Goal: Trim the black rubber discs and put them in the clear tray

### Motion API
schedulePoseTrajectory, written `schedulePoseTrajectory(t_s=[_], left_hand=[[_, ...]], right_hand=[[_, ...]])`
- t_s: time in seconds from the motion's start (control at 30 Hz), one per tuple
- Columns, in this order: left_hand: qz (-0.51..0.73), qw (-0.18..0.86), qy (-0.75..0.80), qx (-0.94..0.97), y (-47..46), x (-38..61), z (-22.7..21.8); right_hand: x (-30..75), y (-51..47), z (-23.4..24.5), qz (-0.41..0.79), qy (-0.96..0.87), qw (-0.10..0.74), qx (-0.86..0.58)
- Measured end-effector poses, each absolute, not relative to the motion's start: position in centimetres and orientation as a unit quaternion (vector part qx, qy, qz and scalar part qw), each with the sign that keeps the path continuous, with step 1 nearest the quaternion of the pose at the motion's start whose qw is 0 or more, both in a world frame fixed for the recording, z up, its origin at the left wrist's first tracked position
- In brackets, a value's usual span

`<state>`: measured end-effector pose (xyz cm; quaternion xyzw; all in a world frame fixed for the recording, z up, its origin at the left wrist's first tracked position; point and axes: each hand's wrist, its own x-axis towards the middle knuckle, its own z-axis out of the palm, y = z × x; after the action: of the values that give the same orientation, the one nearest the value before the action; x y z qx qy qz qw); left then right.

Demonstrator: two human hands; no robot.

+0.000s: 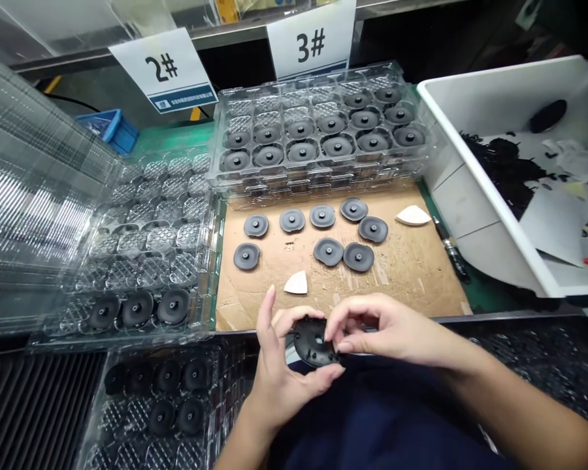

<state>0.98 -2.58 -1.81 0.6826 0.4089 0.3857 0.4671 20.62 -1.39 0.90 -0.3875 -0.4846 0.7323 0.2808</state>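
The left hand and right hand hold a black disc at bottom centre, their fingers closed narrowly on its rim. Above them, 8 more discs lie on a cardboard sheet. The top tray has discs in its near pockets, while its far left pockets are bare. The left tray has 3 discs in its nearest row and bare pockets beyond. The bottom tray holds discs in some pockets.
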Motion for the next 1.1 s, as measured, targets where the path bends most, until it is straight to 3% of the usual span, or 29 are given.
schedulePoseTrajectory(t_s=[0.2,0.47,0.63,0.73,0.9,1.1], left_hand=[[0.343,0.637,0.396,0.566,-2.8,1.6,-0.9],[0.326,0.66,0.401,0.545,-2.4,2.2,-1.1],[0.118,0.694,0.42,0.573,-1.9,1.9,-1.4],[0.087,0.69,0.474,0.541,-2.1,1.1,-1.8],[0.172,0.535,0.632,0.534,-1.7,-3.4,-1.0],[0.196,0.157,0.804,0.539,1.4,-12.9,3.8]], right_hand=[[21.0,-0.5,1.4,0.816,-0.398,0.284,-0.308],[21.5,-2.4,-0.2,0.798,-0.334,0.358,-0.351],[21.7,-2.9,-2.2,0.718,-0.379,0.387,-0.437],[21.5,-2.8,-4.0,0.6,-0.486,0.373,-0.514],[20.5,-2.1,-8.7,0.412,-0.683,0.338,-0.499],[19.2,-2.5,-11.3,0.36,-0.727,0.314,-0.494]])
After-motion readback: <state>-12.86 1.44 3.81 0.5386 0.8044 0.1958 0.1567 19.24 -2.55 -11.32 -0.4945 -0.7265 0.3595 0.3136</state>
